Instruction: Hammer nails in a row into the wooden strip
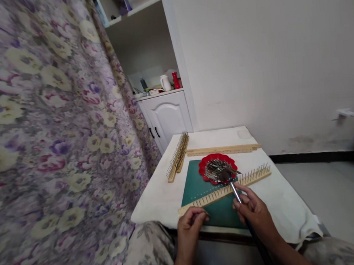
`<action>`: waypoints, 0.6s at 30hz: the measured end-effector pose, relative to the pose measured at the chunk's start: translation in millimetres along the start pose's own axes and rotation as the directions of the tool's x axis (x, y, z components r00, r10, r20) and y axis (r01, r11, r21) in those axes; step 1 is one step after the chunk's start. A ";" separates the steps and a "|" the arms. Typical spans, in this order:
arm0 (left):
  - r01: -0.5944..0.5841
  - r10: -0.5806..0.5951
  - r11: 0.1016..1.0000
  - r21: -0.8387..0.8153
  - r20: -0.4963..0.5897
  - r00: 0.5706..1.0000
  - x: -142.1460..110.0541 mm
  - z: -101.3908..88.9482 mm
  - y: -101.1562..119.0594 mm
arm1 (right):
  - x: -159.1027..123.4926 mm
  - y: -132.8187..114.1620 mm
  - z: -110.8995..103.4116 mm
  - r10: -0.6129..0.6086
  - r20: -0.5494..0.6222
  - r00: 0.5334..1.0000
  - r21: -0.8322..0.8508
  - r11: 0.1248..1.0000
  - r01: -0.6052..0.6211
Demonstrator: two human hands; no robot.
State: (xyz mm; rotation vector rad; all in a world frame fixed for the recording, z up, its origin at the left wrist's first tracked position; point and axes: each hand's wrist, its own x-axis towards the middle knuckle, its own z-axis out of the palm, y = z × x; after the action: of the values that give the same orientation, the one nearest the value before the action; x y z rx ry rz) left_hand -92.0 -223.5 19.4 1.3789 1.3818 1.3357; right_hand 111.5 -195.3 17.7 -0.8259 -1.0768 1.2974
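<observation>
My right hand point(252, 208) is wrapped round a hammer point(235, 192) with a metal shaft and a dark handle. The hammer's head is raised and overlaps the red dish in view. Close to the near left end of a wooden strip point(185, 208), my left hand point(191, 222) has its thumb and fingers pinched together. Whatever lies between those fingertips is too small to make out. A row of nails stands up along the strip, which lies slantwise over a green mat point(194, 177). Beyond it, a red scalloped dish point(201, 172) holds many loose nails point(214, 168).
White cloth covers the table point(157, 202). Nail-studded wooden strips point(178, 154) lie at the back left, and plain wooden strips point(220, 150) lie across the back. A floral curtain point(59, 136) hangs at left, beside a white cabinet point(169, 113). The wall point(251, 62) stands behind.
</observation>
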 end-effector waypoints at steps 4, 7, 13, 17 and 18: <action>-0.060 0.099 0.982 0.181 -0.213 0.972 10.4 -34.2 -23.1 | -2.9 1.9 2.5 0.010 0.021 1.000 -0.035 0.999 -0.009; -0.104 0.172 0.947 0.305 -0.205 0.964 23.1 -42.8 -32.9 | -4.7 2.6 5.0 0.027 0.017 0.999 -0.057 0.998 -0.026; -0.136 0.198 0.909 0.394 -0.123 0.972 33.4 -38.2 -39.5 | -4.9 2.7 6.3 0.051 0.005 0.999 -0.064 0.997 -0.050; -0.141 0.201 0.905 0.401 -0.114 0.973 32.8 -38.2 -41.8 | -4.8 2.9 4.9 0.038 0.017 0.999 -0.070 0.997 -0.037; -0.139 0.200 0.906 0.401 -0.115 0.973 32.8 -38.4 -42.1 | -5.0 3.0 4.6 0.039 0.019 0.999 -0.072 0.997 -0.037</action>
State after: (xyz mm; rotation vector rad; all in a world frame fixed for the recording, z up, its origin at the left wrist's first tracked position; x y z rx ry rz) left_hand -141.6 -192.0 -10.1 1.7215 1.7365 1.3484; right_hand 106.5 -200.3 15.7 -0.8921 -1.1341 1.3078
